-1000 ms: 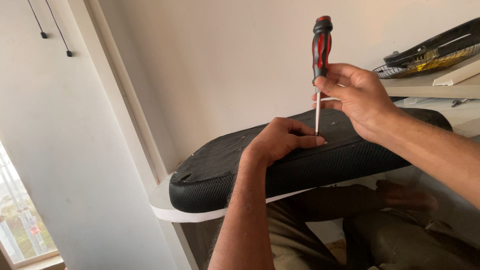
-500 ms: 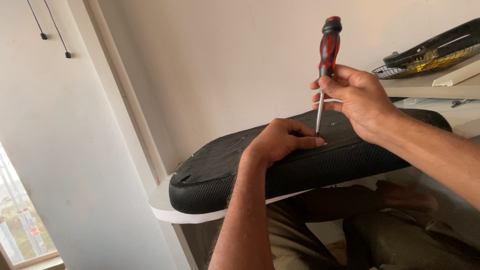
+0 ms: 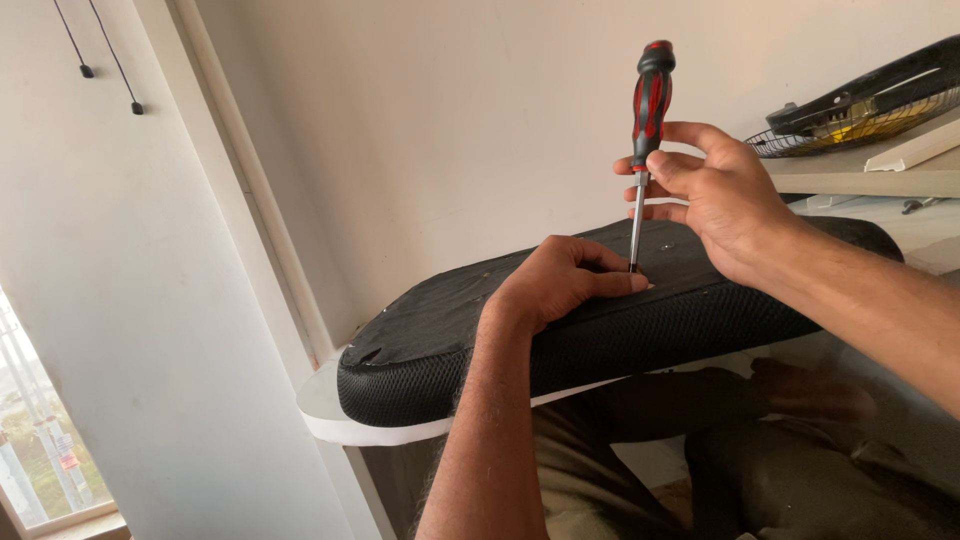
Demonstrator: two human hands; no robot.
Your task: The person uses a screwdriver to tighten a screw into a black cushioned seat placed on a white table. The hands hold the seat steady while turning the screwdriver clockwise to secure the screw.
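Note:
A black padded seat (image 3: 440, 345) with a mesh side and a white underlayer lies tilted across my lap. My left hand (image 3: 560, 280) presses flat on its black fabric top, fingertips beside the tool's tip. My right hand (image 3: 710, 190) grips a red-and-black screwdriver (image 3: 648, 95) near the base of its handle. The screwdriver stands almost upright, its thin metal shaft touching the seat right at my left fingertips. Small screws dot the black top around it.
A white wall rises behind the seat. At the right, a shelf (image 3: 860, 180) carries a black wire basket (image 3: 860, 110) and a white strip. A window (image 3: 40, 450) sits at the lower left, with two cords hanging above. My legs are below the seat.
The screwdriver handle has swayed slightly, right and then back toward upright, as my right fingers shifted on it. Its tip and my left hand have stayed in place.

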